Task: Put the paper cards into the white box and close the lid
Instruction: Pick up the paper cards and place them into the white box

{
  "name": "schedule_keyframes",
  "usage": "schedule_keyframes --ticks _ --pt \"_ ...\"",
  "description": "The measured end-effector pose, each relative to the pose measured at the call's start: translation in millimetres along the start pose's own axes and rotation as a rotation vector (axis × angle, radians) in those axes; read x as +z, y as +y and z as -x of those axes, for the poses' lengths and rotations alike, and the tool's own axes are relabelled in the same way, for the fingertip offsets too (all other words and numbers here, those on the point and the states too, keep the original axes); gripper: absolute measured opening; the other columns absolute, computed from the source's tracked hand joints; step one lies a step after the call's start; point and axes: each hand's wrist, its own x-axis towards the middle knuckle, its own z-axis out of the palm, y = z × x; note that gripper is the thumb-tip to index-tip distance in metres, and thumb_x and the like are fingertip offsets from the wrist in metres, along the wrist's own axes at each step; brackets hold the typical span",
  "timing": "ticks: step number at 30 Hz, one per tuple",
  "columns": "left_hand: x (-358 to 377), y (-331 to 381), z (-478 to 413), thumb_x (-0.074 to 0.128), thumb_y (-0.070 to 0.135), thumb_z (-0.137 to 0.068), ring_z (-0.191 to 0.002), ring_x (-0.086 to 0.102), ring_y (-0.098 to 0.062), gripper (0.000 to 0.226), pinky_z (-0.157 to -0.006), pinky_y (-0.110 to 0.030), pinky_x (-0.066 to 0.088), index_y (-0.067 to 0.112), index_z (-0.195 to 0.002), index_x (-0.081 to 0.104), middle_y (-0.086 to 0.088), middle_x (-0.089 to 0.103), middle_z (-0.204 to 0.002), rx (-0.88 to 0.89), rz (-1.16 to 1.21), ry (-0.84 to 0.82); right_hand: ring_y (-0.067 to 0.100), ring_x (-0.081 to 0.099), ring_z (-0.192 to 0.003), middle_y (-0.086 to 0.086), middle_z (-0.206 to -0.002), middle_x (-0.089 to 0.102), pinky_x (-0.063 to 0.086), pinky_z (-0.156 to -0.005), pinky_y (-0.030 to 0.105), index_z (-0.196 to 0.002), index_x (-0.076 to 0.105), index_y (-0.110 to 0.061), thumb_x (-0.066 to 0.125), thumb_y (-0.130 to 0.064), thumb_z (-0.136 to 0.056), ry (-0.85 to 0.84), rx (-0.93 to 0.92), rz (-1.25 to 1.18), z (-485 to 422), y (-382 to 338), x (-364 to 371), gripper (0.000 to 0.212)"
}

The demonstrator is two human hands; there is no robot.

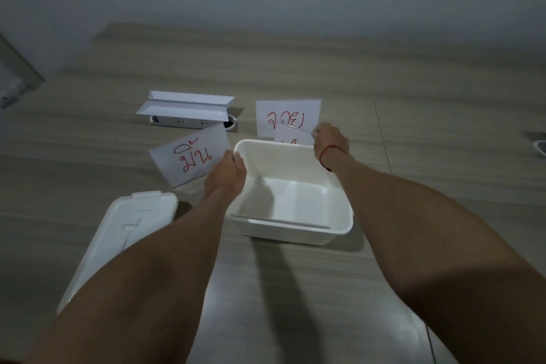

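An open white box (339, 195) stands on the wooden table in front of me, with nothing visible inside. Its lid (130, 230) lies flat to the left, partly under my left forearm. My left hand (227, 171) pinches a paper card with red writing (192, 154) by its right edge, just left of the box's far left corner. My right hand (331, 139) holds a smaller card (292, 136) behind the box's far rim. Another card with red writing (288, 115) lies flat beyond it.
A white power strip under open white flaps (186, 111) sits at the back left, beside a round cable hole (230, 124). A small object (542, 146) shows at the right edge. A table seam (382, 139) runs right of the box.
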Motion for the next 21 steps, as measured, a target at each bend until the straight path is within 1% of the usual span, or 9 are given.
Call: schedule_keyframes --ticks 1,3,6,9,13,15,18,20,21 --pt "-1 0 0 0.02 0.036 -0.101 -0.089 0.058 -0.028 0.041 -0.078 -0.04 0.05 0.009 -0.102 0.051 -0.013 0.058 -0.095 0.001 0.0 -0.007 0.029 0.059 -0.115 0.012 -0.12 0.065 0.039 -0.095 0.036 -0.113 0.062 -0.011 0.04 -0.003 -0.093 0.046 -0.059 0.037 3 1 -3 0.03" --pt "-3 -2 1 0.02 0.037 -0.101 -0.091 0.059 -0.03 0.043 -0.082 -0.042 0.052 0.009 -0.107 0.052 -0.014 0.059 -0.099 0.009 0.029 -0.029 0.028 0.056 -0.114 0.009 -0.117 0.065 0.036 -0.093 0.037 -0.108 0.06 -0.015 0.042 -0.006 -0.095 0.147 -0.135 0.036 8 1 -14 0.024" --pt "-7 -3 4 0.022 0.037 -0.101 -0.094 0.058 -0.03 0.043 -0.084 -0.043 0.05 0.009 -0.117 0.051 -0.016 0.06 -0.106 0.044 0.087 -0.061 0.028 0.053 -0.115 0.008 -0.117 0.064 0.034 -0.095 0.037 -0.106 0.059 -0.015 0.04 -0.01 -0.097 0.269 -0.15 -0.045 14 -5 -49 0.022" --pt "-14 1 9 0.024 0.031 -0.102 -0.103 0.058 -0.034 0.041 -0.087 -0.043 0.047 0.006 -0.122 0.05 -0.02 0.06 -0.115 0.045 0.117 -0.104 0.028 0.051 -0.12 0.01 -0.123 0.062 0.031 -0.098 0.037 -0.113 0.06 -0.012 0.036 -0.017 -0.099 0.325 -0.149 -0.129 27 -19 -86 0.028" --pt "-20 5 9 0.025 0.029 -0.103 -0.112 0.057 -0.036 0.044 -0.088 -0.04 0.044 0.002 -0.129 0.048 -0.021 0.058 -0.122 0.012 0.149 -0.192 0.026 0.052 -0.12 0.008 -0.122 0.063 0.028 -0.1 0.034 -0.114 0.061 -0.011 0.036 -0.019 -0.1 0.357 -0.178 -0.209 46 -32 -116 0.03" --pt "-20 4 8 0.023 0.029 -0.103 -0.112 0.056 -0.037 0.045 -0.087 -0.038 0.043 0.002 -0.129 0.048 -0.022 0.058 -0.123 0.0 0.165 -0.198 0.026 0.053 -0.121 0.007 -0.122 0.065 0.028 -0.102 0.034 -0.113 0.062 -0.011 0.038 -0.021 -0.099 0.31 -0.184 -0.217 55 -34 -116 0.03" --pt "-18 3 9 0.022 0.026 -0.103 -0.117 0.053 -0.038 0.045 -0.098 -0.042 0.041 0.0 -0.128 0.048 -0.024 0.056 -0.126 -0.043 0.236 -0.173 0.024 0.055 -0.12 0.004 -0.122 0.066 0.029 -0.106 0.035 -0.111 0.065 -0.014 0.043 -0.023 -0.098 0.159 -0.167 -0.21 68 -29 -93 0.027" --pt "-17 1 9 0.023 0.024 -0.103 -0.118 0.053 -0.041 0.045 -0.1 -0.045 0.041 -0.006 -0.124 0.05 -0.028 0.056 -0.126 -0.069 0.303 -0.153 0.024 0.058 -0.113 0.006 -0.116 0.068 0.035 -0.106 0.037 -0.106 0.067 -0.015 0.046 -0.021 -0.096 0.055 -0.138 -0.243 76 -19 -71 0.024" --pt "-17 1 10 0.023 0.023 -0.103 -0.118 0.053 -0.041 0.045 -0.1 -0.045 0.041 -0.008 -0.123 0.049 -0.029 0.056 -0.126 -0.074 0.332 -0.149 0.024 0.059 -0.106 0.008 -0.109 0.069 0.04 -0.102 0.036 -0.101 0.068 -0.014 0.048 -0.019 -0.094 -0.005 -0.131 -0.269 81 -12 -59 0.022"
